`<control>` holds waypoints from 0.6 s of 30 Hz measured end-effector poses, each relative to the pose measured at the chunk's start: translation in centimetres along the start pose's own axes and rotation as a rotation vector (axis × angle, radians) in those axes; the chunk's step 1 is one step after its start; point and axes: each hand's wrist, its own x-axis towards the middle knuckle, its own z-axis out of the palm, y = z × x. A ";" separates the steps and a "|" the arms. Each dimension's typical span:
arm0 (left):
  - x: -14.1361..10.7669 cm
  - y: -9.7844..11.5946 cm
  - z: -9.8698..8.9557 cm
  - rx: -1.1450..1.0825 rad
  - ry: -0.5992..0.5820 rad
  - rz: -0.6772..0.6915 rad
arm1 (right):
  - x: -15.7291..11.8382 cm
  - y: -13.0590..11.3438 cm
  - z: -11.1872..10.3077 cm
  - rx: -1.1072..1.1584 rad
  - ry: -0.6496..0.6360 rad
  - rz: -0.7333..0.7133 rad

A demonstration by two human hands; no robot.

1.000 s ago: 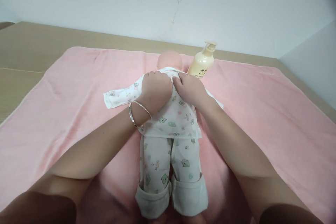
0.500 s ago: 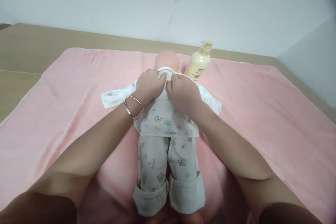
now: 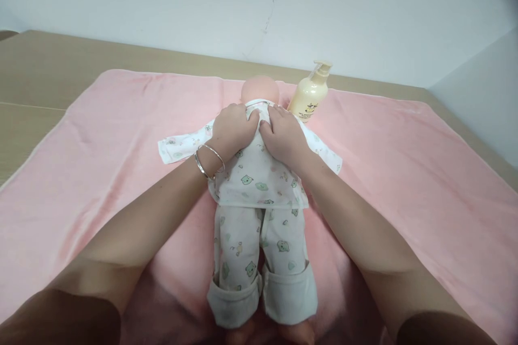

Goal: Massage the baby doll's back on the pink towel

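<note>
A baby doll (image 3: 259, 89) lies stretched out with its head away from me and its feet toward me. It wears a white shirt (image 3: 259, 180) with a small green animal print and matching trousers (image 3: 238, 240) with rolled-up cuffs. My left hand (image 3: 234, 128), below a silver bangle (image 3: 204, 163), rests on the left side of the upper shirt, thumb apart from the fingers. On the right side, my right hand (image 3: 284, 136) lies flat with its fingers stretched toward the collar. The shirt's long sleeves spread out to both sides.
A cream pump bottle (image 3: 309, 94) stands beside the doll's head on the right. Under everything is a pink blanket (image 3: 404, 183), lightly creased, over a wooden table (image 3: 121, 54). A white wall (image 3: 162, 5) rises behind the table.
My right hand's fingers have gone from curled at the collar to stretched out on the shirt. My left hand stays at nearly the same place. The view has shifted slightly.
</note>
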 end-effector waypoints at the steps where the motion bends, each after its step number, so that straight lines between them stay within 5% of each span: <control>1: 0.0 0.1 -0.1 0.005 -0.008 -0.004 | 0.0 0.1 0.1 0.008 0.005 -0.002; 18: -0.2 0.3 -0.5 0.024 -0.035 -0.010 | -0.1 0.1 0.5 0.016 0.039 0.002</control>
